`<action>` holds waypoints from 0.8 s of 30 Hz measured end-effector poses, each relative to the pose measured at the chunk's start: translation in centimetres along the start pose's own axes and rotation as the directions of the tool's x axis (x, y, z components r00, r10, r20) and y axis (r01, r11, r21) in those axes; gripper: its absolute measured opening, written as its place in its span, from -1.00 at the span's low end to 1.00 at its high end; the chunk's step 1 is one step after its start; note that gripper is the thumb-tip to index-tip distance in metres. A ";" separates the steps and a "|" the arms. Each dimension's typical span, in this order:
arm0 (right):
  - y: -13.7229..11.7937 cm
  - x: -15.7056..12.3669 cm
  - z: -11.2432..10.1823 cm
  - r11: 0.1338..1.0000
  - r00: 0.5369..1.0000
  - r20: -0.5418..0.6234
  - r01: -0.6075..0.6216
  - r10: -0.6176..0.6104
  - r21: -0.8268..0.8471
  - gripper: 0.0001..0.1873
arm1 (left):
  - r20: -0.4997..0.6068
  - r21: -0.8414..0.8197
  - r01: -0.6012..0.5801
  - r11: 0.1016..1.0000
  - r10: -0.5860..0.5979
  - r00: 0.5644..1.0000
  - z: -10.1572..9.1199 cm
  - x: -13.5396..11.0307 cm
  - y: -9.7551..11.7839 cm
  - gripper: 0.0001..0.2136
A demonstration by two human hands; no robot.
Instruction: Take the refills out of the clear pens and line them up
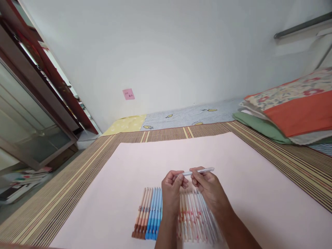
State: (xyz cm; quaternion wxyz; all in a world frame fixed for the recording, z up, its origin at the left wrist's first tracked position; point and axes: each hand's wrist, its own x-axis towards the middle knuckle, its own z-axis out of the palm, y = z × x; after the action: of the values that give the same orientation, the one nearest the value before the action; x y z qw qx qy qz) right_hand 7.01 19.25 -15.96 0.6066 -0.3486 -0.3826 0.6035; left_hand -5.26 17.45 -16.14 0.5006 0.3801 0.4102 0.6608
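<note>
Between my two hands a slim whitish pen (187,173) is held level above a pale pink sheet. My left hand (173,185) pinches its left end, and my right hand (206,183) grips it nearer the right tip, which sticks out past the fingers. Just below the hands lies a row of pens side by side: several orange-and-brown pens (143,212), several blue pens (155,212), then whitish pens with red marks (190,218). My left wrist and forearm hide part of the row, and my right arm covers its right edge.
The pale pink sheet (109,193) lies on a striped mat (85,159). A folded orange floral cloth (298,110) rests on green fabric (261,128) at the right. A white wall with a pink note (128,94) stands behind; a glass-paned door (33,117) is at the left.
</note>
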 end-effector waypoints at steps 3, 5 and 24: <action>0.3 0.0 0.1 1.000 1.000 0.017 0.015 -0.014 -0.020 -0.58 | -0.097 0.039 -0.003 0.999 0.006 0.995 0.3 -0.1 -0.5 -0.61; 0.4 0.0 0.2 0.999 1.000 0.022 0.021 -0.020 -0.033 -0.57 | -0.130 0.040 0.014 0.999 -0.009 0.991 0.4 -0.1 -0.7 -0.54; 0.6 0.4 -0.2 0.999 0.999 -0.025 -0.046 0.045 -0.011 -0.56 | 0.055 -0.141 0.101 0.985 -0.094 0.994 0.1 0.0 -0.2 -0.56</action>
State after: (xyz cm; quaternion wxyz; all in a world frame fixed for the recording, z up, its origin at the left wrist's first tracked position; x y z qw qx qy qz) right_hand 6.93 19.62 -16.56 0.5954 -0.3681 -0.3705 0.6106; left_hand -5.05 17.48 -16.31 0.5681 0.3386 0.3675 0.6539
